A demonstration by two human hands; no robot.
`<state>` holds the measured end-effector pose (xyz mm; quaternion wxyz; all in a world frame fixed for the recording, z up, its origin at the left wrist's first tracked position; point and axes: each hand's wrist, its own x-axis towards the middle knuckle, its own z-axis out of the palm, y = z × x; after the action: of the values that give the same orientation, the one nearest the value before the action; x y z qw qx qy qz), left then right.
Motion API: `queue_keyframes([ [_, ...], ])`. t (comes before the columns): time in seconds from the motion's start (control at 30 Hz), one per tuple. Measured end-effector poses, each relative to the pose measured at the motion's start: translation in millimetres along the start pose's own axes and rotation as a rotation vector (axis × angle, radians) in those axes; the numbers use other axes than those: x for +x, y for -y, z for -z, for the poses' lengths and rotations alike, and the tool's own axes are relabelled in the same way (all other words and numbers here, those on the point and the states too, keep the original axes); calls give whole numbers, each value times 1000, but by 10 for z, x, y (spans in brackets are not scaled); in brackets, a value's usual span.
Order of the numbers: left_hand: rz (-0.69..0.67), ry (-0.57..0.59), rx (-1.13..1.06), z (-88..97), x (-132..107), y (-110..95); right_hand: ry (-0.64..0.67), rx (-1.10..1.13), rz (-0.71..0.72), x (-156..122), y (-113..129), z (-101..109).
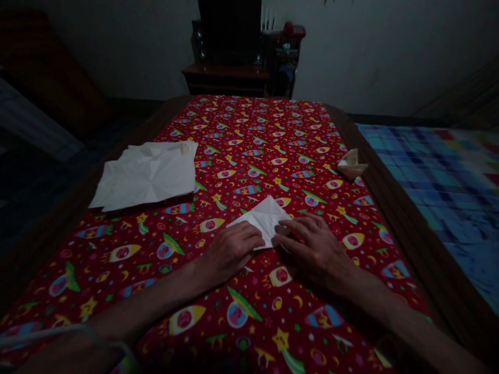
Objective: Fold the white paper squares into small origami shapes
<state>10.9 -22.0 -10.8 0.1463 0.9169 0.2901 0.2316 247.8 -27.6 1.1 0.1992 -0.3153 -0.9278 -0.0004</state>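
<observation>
A small folded white paper (265,217) lies on the red patterned tablecloth (249,156) in front of me. My left hand (230,250) rests palm down on its left edge, fingers together and pressing flat. My right hand (312,248) lies flat on the paper's lower right edge, fingers stretched toward the left. Neither hand lifts the paper; both press it against the table.
A stack of creased white sheets (146,175) lies at the left of the table. A small folded paper boat (352,163) sits near the right edge. A blue checked mat (440,182) lies right of the table. A dark cabinet (230,78) stands at the far wall.
</observation>
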Motion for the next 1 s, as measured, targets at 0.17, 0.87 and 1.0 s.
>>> queue_keyframes([
  [0.17,58,-32,-90,-7,-20,45,37,105,-76,-131,173,-98],
  [0.87,363,-63,65,-39,89,133,-74,41,-108,-122,219,-184],
  [1.0,311,-89,91,-70,59,162,-56,20,-112,-115,226,-171],
])
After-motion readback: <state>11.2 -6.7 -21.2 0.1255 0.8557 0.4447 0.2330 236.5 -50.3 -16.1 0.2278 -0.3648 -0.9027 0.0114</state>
